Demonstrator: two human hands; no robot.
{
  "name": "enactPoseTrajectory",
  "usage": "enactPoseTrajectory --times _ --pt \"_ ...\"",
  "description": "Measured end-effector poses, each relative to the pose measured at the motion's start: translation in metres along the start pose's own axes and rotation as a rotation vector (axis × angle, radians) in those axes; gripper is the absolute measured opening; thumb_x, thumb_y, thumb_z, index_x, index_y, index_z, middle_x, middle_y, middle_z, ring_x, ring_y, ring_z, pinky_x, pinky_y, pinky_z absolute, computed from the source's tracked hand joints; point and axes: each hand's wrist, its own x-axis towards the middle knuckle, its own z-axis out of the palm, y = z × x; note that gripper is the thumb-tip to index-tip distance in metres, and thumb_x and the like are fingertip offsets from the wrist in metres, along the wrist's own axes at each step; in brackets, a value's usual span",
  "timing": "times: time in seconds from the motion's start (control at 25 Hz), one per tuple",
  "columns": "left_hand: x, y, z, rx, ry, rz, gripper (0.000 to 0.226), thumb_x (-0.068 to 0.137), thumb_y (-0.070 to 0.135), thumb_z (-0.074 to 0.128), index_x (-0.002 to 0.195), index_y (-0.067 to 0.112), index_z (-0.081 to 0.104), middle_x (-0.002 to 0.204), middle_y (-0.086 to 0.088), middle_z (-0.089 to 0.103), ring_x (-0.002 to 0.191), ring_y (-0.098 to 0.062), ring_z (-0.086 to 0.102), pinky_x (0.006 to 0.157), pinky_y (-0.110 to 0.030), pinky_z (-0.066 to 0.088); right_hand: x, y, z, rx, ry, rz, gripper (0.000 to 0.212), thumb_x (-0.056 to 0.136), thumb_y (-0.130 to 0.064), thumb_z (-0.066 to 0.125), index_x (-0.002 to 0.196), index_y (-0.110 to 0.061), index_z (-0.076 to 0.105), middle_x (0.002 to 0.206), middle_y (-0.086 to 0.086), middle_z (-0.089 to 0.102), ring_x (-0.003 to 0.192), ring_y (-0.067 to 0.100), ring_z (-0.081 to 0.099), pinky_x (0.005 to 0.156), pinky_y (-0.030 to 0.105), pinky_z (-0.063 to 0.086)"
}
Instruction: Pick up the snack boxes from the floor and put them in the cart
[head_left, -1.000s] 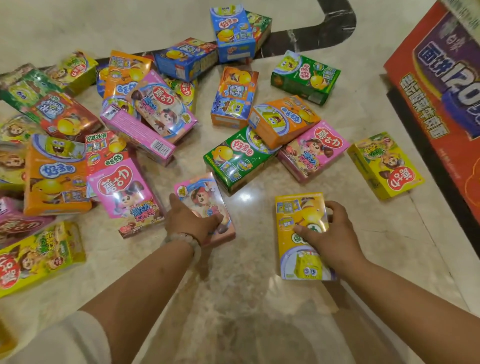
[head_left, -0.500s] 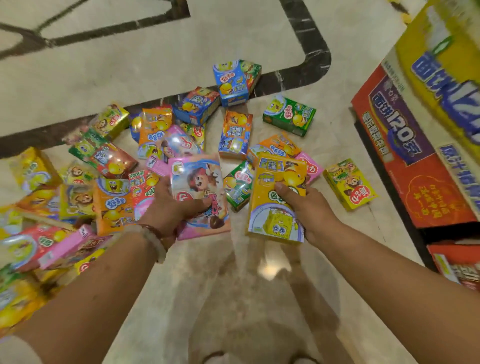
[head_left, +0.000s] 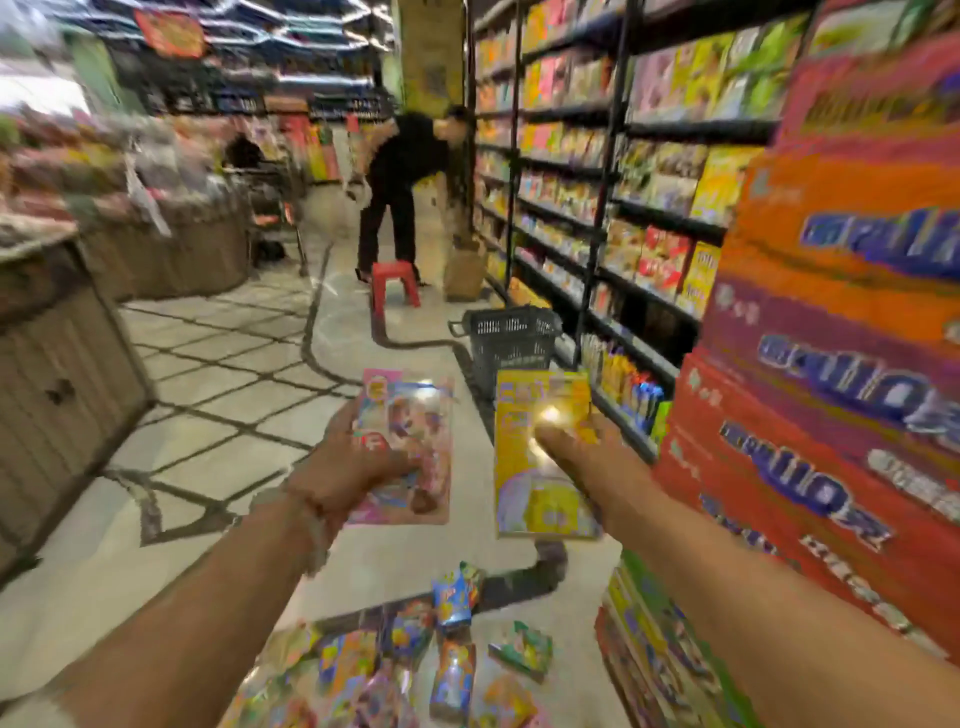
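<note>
Nearest you, the loose snack boxes (head_left: 415, 670) lie scattered on the floor (head_left: 104, 587) below your forearms, facing every way; blur hides their detail.

Your left hand (head_left: 353, 467) holds the pink box (head_left: 410, 447) off the floor. The grip is closed around its left edge, thumb across the printed face and fingers behind. Its long axis runs away from you, the far end leaning slightly right, face up towards you.

Your right hand (head_left: 592, 467) holds the yellow box (head_left: 535, 457) at the same height, just beside the pink one but apart from it. The grip is closed on its right edge, thumb laid on the face. Its long axis also points away from you, near upright in the view.

At your right stands a stack of red and orange cartons (head_left: 841, 364).

Beyond the two boxes, a dark basket (head_left: 511, 340) sits on the floor against the foot of the shelving (head_left: 597, 171).

Farther along the aisle stand a red stool (head_left: 395, 283) and a person in black (head_left: 402, 182) bending forward.
</note>
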Motion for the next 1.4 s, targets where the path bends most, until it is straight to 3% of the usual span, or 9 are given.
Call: enactPoseTrajectory --times 0.08,0.28,0.4,0.6,0.76,0.96,1.08,1.24,1.4 --pt "-0.005 0.102 0.017 0.004 -0.004 0.138 0.088 0.040 0.020 0.088 0.119 0.003 0.054 0.106 -0.022 0.068 0.088 -0.034 0.068 0.078 -0.052 0.055 -0.013 -0.105 -0.004 -0.008 -0.011 -0.160 0.023 0.083 -0.015 0.070 0.103 -0.011 0.060 0.078 0.002 0.073 0.063 0.010 0.070 0.061 0.028 0.059" --pt "-0.044 0.259 0.071 0.005 -0.133 0.479 0.075 0.044 0.015 0.082 0.114 0.009 0.057 0.108 -0.018 0.067 0.093 -0.033 0.065 0.084 -0.049 0.054 -0.077 -0.259 -0.035 -0.048 0.054 -0.380 0.096 0.046 -0.047 0.089 0.126 -0.014 0.049 0.112 0.013 0.066 0.082 0.028 0.070 0.064 0.036 0.055" --pt "-0.066 0.293 0.092 -0.001 -0.244 0.529 0.079 0.043 0.012 0.083 0.116 0.009 0.054 0.109 -0.019 0.066 0.095 -0.035 0.064 0.086 -0.051 0.053 -0.136 -0.296 -0.050 -0.050 0.105 -0.431 0.088 0.056 -0.039 0.086 0.130 -0.009 0.048 0.107 0.015 0.067 0.072 0.026 0.072 0.061 0.037 0.056" --pt "-0.090 0.304 0.133 0.024 -0.488 0.533 0.091 0.038 0.019 0.085 0.120 -0.001 0.052 0.111 -0.026 0.064 0.088 -0.032 0.067 0.074 -0.043 0.057 -0.243 -0.297 -0.071 -0.055 0.380 -0.494 0.023 0.085 -0.018 0.068 0.104 -0.019 0.054 0.082 0.001 0.067 0.052 0.008 0.067 0.043 0.021 0.050" --pt "-0.130 0.295 0.189 -0.046 -0.672 0.460 0.081 0.058 0.002 0.084 0.128 0.005 0.043 0.104 -0.017 0.066 0.075 -0.020 0.070 0.058 -0.027 0.056 -0.338 -0.282 -0.079 -0.069 0.623 -0.454 0.033 0.084 -0.020 0.070 0.111 -0.018 0.053 0.094 0.004 0.068 0.063 0.012 0.071 0.048 0.026 0.054" --pt "-0.226 0.289 0.284 -0.047 -0.938 0.398 0.107 0.033 0.031 0.093 0.125 0.021 0.040 0.104 -0.011 0.069 0.090 -0.033 0.068 0.087 -0.061 0.048 -0.492 -0.274 -0.102 -0.129 0.953 -0.456 0.023 0.085 -0.019 0.069 0.101 -0.022 0.053 0.085 -0.003 0.067 0.055 0.003 0.068 0.043 0.019 0.050" --pt "-0.310 0.287 0.349 -0.137 -1.124 0.387 0.093 0.049 0.008 0.087 0.129 0.015 0.039 0.102 -0.012 0.068 0.084 -0.026 0.070 0.075 -0.043 0.057 -0.598 -0.271 -0.120 -0.152 1.132 -0.461 0.040 0.082 -0.023 0.072 0.116 -0.019 0.050 0.093 0.004 0.068 0.062 0.012 0.070 0.046 0.023 0.053" --pt "-0.439 0.287 0.428 -0.159 -1.360 0.364 0.101 0.041 0.015 0.092 0.127 0.018 0.039 0.105 -0.013 0.068 0.084 -0.029 0.070 0.075 -0.051 0.057 -0.750 -0.260 -0.131 -0.219 1.390 -0.467 0.049 0.077 -0.028 0.076 0.119 -0.020 0.051 0.106 0.010 0.069 0.078 0.023 0.072 0.061 0.035 0.058" --pt "-0.609 0.271 0.498 -0.224 -1.624 0.305 0.069 0.066 -0.002 0.077 0.121 0.018 0.039 0.097 -0.009 0.066 0.067 -0.016 0.070 0.053 -0.029 0.058 -0.926 -0.235 -0.124 -0.307 1.668 -0.427 0.056 0.074 -0.029 0.078 0.122 -0.016 0.052 0.107 0.011 0.069 0.090 0.027 0.069 0.077 0.044 0.057"
